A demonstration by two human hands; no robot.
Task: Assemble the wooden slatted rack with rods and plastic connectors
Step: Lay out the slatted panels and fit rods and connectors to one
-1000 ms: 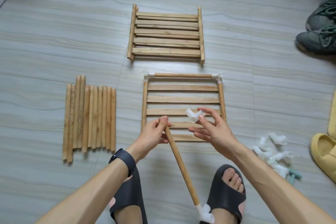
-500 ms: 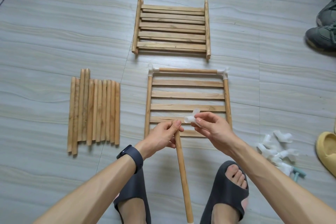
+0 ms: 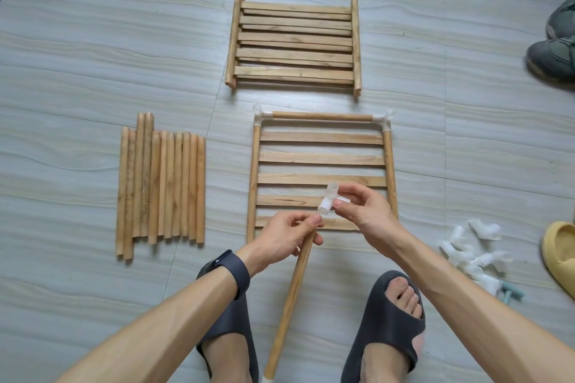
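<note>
A: Nearest us, at six o'clock, the rod rose between two dark sandals; an end connector capped its lower tip, half cut off at the bottom of the view.
B: And the grips?
A: The left hand had thumb and fingers curled round the rod's top end; the right hand pinched a translucent three-way connector between thumb and fingertips.
B: What did the fit turn on?
A: The rod's long axis ran from six o'clock up toward one; the three-way connector hung just beside its tip, at one o'clock of the left fingers, one socket aimed back down that line; whether the tip sat inside, I couldn't tell; the right hand was the one to bring it down, I'd judge.
B: Beyond the hands?
A: The slatted frame lay flat, two corners joined at its far end; spare connectors at three o'clock, loose rods at nine, stacked slat panels at twelve; no label or writing was readable anywhere.
</note>
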